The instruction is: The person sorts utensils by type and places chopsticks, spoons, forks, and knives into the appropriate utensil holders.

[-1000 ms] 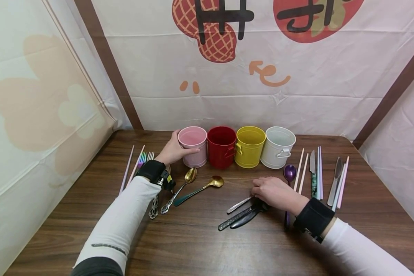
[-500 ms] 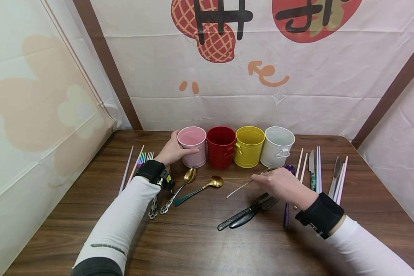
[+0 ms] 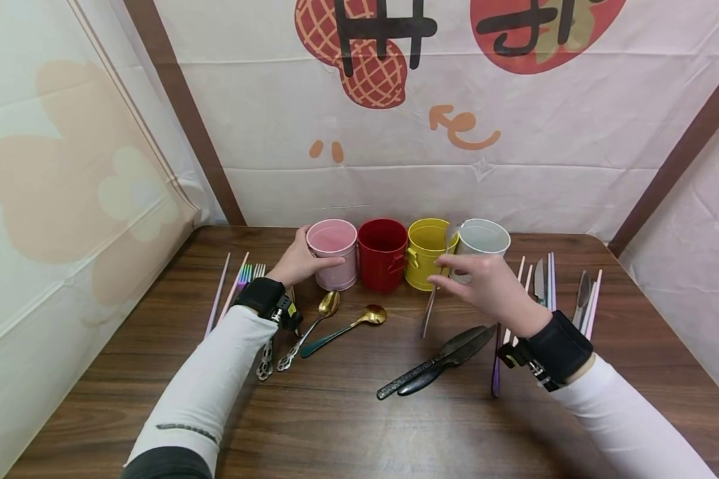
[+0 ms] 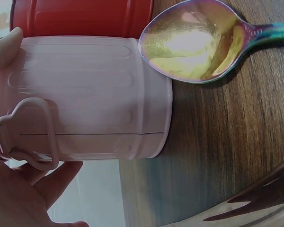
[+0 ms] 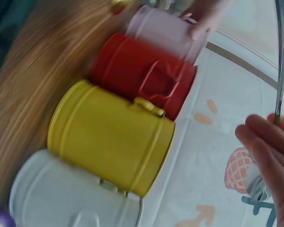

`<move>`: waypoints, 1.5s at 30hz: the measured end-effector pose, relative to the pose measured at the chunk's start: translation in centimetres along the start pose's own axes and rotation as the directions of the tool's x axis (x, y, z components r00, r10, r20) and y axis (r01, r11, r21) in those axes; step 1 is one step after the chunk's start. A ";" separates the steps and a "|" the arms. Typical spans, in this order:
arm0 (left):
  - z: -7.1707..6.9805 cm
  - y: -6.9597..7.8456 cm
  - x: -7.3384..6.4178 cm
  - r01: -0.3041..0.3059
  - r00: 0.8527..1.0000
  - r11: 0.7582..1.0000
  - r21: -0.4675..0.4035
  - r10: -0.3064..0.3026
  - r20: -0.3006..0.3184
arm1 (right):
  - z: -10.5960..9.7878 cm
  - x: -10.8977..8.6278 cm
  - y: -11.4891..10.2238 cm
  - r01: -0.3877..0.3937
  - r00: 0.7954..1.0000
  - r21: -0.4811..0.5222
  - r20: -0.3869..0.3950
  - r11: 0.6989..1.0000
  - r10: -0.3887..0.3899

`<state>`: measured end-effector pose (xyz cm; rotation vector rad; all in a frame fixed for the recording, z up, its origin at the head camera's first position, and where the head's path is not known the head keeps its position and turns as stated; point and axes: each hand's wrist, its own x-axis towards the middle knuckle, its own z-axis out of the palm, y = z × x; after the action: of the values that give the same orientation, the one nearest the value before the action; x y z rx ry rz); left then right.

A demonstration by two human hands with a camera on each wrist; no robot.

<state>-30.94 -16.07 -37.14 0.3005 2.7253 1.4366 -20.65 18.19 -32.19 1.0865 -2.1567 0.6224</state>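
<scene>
In the head view my left hand (image 3: 304, 261) holds the pink bucket (image 3: 341, 269), its thumb along the front and fingers round the far side. The left wrist view shows the pink bucket's wall and handle (image 4: 49, 132) close up. My right hand (image 3: 485, 286) pinches a silver spoon (image 3: 433, 303) by its handle, raised with its head upward in front of the yellow bucket (image 3: 422, 273) and the white bucket (image 3: 485, 231). Between pink and yellow stands the red bucket (image 3: 383, 266). Below my right hand, two dark knives (image 3: 437, 362) lie overlapping on the table.
Two gold-headed spoons (image 3: 344, 329) lie in front of the pink and red buckets. Forks (image 3: 251, 273) and chopsticks (image 3: 218, 293) are at the left. More chopsticks (image 3: 551, 279) and knives (image 3: 582, 296) lie at the right. A fabric wall (image 3: 359, 186) stands behind the buckets.
My right hand has picked the silver spoon up from beside the dark knives, lifted it toward the buckets and turned it upright. My left hand stays on the pink bucket.
</scene>
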 end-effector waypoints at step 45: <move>-0.4 -0.5 0.7 -0.075 0.996 0.996 -0.056 0.077 0.036 | 3.3 13.1 2.8 -0.540 0.774 0.448 -0.068 0.713 0.629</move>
<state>-31.79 -16.52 -37.26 0.4285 2.6674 1.5045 -29.98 10.66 -25.42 0.4395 -2.2162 1.4719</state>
